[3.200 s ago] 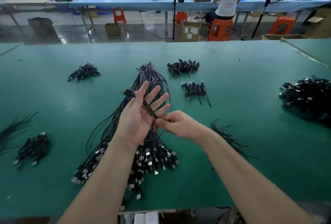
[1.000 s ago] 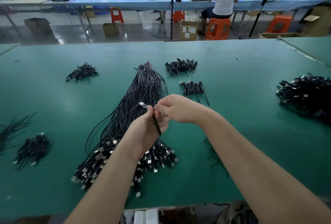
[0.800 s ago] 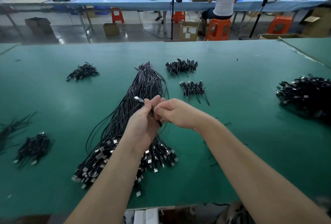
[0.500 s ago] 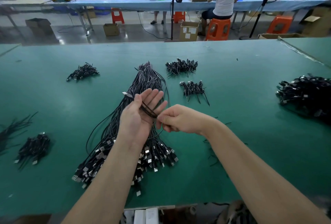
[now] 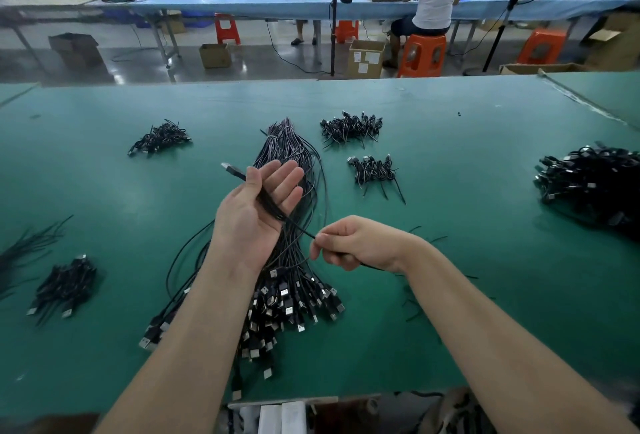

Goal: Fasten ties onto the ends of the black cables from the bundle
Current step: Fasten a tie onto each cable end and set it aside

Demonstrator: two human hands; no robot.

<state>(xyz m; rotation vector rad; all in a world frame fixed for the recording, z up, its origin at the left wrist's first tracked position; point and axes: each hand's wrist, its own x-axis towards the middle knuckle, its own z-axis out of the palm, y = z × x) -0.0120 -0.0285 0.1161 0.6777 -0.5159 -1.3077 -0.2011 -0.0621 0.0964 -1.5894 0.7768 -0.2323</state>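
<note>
Green matting (image 5: 450, 163) covers the bench, and a blue-topped table (image 5: 242, 7) with orange stools (image 5: 421, 55) is seen beyond it. On the mat a long bundle (image 5: 294, 281) of black cables is laid, its plugs fanned toward the near edge. Above the bundle the left hand (image 5: 258, 211) is held palm up with the fingers straight and together; a cable (image 5: 266, 201) is laid across the palm under the thumb, and its plug (image 5: 227, 166) juts past the hand to the upper left. From the palm the cable is run down and right to the right hand (image 5: 356, 243), where it is pinched between thumb and curled fingers. Smaller tied bunches are seen at the far left (image 5: 157, 139), far centre (image 5: 351, 128) and centre right (image 5: 374, 170), with a large heap (image 5: 592, 184) at the right and another bunch (image 5: 64, 286) at the near left. Loose ties (image 5: 426, 232) lie behind the right wrist.
</note>
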